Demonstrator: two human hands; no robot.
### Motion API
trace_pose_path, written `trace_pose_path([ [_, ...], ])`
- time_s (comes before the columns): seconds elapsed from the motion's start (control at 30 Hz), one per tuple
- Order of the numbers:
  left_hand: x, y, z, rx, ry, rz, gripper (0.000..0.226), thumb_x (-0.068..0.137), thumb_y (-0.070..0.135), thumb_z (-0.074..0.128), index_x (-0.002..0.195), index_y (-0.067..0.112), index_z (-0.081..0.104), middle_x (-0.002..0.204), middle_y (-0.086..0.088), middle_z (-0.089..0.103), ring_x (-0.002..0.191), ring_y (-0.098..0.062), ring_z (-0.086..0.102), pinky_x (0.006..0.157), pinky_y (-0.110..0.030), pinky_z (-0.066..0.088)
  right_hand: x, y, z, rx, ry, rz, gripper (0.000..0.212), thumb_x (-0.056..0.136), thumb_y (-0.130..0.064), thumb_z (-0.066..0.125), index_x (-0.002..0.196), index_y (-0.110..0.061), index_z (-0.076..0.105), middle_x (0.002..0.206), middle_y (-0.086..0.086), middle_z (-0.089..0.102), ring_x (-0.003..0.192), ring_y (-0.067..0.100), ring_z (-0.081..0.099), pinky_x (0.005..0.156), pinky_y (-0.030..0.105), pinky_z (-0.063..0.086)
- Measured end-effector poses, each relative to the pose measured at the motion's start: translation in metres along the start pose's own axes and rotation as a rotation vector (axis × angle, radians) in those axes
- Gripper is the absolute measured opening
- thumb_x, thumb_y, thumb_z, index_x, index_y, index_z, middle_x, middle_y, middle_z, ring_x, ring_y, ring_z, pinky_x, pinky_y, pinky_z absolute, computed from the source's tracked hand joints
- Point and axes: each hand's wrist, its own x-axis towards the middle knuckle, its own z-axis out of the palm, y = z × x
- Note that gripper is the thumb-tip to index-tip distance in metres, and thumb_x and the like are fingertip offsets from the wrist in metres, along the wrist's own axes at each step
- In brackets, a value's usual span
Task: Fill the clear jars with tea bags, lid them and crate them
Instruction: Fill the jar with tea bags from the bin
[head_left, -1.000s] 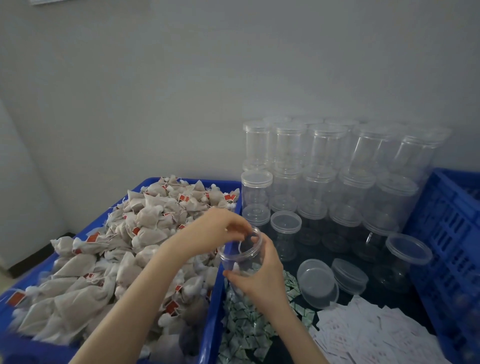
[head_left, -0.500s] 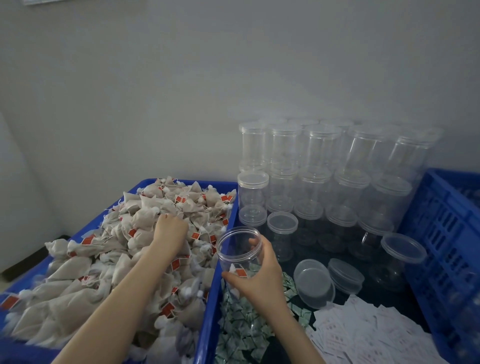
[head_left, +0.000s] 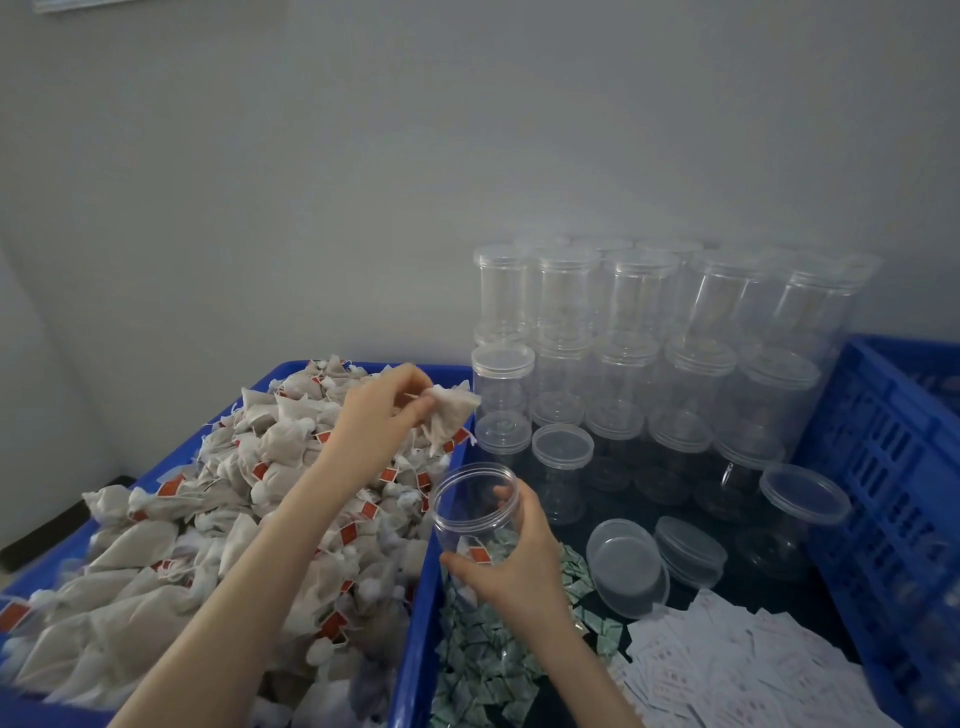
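Tea bag (head_left: 449, 410), soft and light, hangs pinched in the left hand (head_left: 382, 410) above the heaped bin (head_left: 415, 597). Right hand (head_left: 511, 561) grips the open jar (head_left: 475, 512) round its slick wall, just beside the bin; best held low.

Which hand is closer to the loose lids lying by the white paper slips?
The right hand. It grips the open jar just left of the loose lids. The left hand is farther away, up over the blue bin, pinching a tea bag.
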Motion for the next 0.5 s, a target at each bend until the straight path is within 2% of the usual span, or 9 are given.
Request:
trace_pose_path([
  [0.1, -0.006, 0.016, 0.003, -0.079, -0.134, 0.092, 0.007, 0.092, 0.016, 0.061, 0.093, 0.022, 0.063, 0.084, 0.015, 0.065, 0.078, 0.002, 0.063, 0.070, -0.013, 0.052, 0.000, -0.001, 0.001, 0.027, -0.002, -0.007, 0.083, 0.063, -0.007, 0.091, 0.131, -0.027, 0.048, 0.126, -0.010, 0.056, 0.107, -0.018, 0.052, 0.073, 0.000, 0.045],
  [0.2, -0.014, 0.018, 0.012, 0.038, -0.311, 0.173, 0.022, 0.090, 0.017, 0.064, 0.085, 0.037, 0.057, 0.084, 0.019, 0.063, 0.084, 0.009, 0.059, 0.073, -0.007, 0.046, 0.001, 0.000, 0.001, 0.046, 0.012, -0.005, 0.082, 0.062, -0.007, 0.091, 0.130, -0.029, 0.049, 0.127, -0.007, 0.057, 0.106, -0.015, 0.054, 0.072, 0.003, 0.047],
  [0.3, -0.017, 0.014, 0.019, 0.119, -0.488, 0.189, 0.022, 0.088, 0.021, 0.067, 0.086, 0.041, 0.057, 0.086, 0.024, 0.062, 0.087, 0.011, 0.058, 0.074, -0.006, 0.045, 0.002, 0.003, -0.001, 0.031, 0.052, -0.011, 0.087, 0.058, -0.021, 0.093, 0.132, -0.032, 0.048, 0.126, -0.008, 0.058, 0.107, -0.011, 0.055, 0.073, 0.003, 0.047],
  [0.37, -0.018, 0.014, 0.019, 0.154, -0.591, 0.180, 0.020, 0.086, 0.023, 0.069, 0.092, 0.040, 0.060, 0.086, 0.028, 0.062, 0.089, 0.014, 0.057, 0.073, -0.002, 0.044, 0.002, 0.005, -0.001, -0.003, 0.080, -0.012, 0.093, 0.052, -0.037, 0.091, 0.133, -0.039, 0.046, 0.128, -0.013, 0.057, 0.112, -0.004, 0.055, 0.082, 0.010, 0.049],
  [0.43, -0.015, 0.013, 0.014, 0.107, -0.567, 0.176, 0.025, 0.084, 0.020, 0.069, 0.091, 0.043, 0.062, 0.085, 0.031, 0.063, 0.089, 0.014, 0.057, 0.073, 0.000, 0.042, 0.003, 0.007, -0.001, -0.030, 0.093, -0.003, 0.095, 0.048, -0.044, 0.089, 0.132, -0.045, 0.044, 0.129, -0.017, 0.057, 0.118, -0.001, 0.054, 0.089, 0.015, 0.048],
  [0.5, -0.007, 0.004, 0.014, 0.084, -0.390, 0.138, 0.025, 0.087, 0.018, 0.066, 0.088, 0.043, 0.062, 0.083, 0.029, 0.064, 0.084, 0.010, 0.061, 0.076, -0.006, 0.048, 0.003, 0.010, -0.002, -0.048, 0.102, 0.007, 0.096, 0.046, -0.046, 0.088, 0.131, -0.048, 0.044, 0.129, -0.020, 0.055, 0.119, -0.003, 0.052, 0.089, 0.012, 0.045],
])
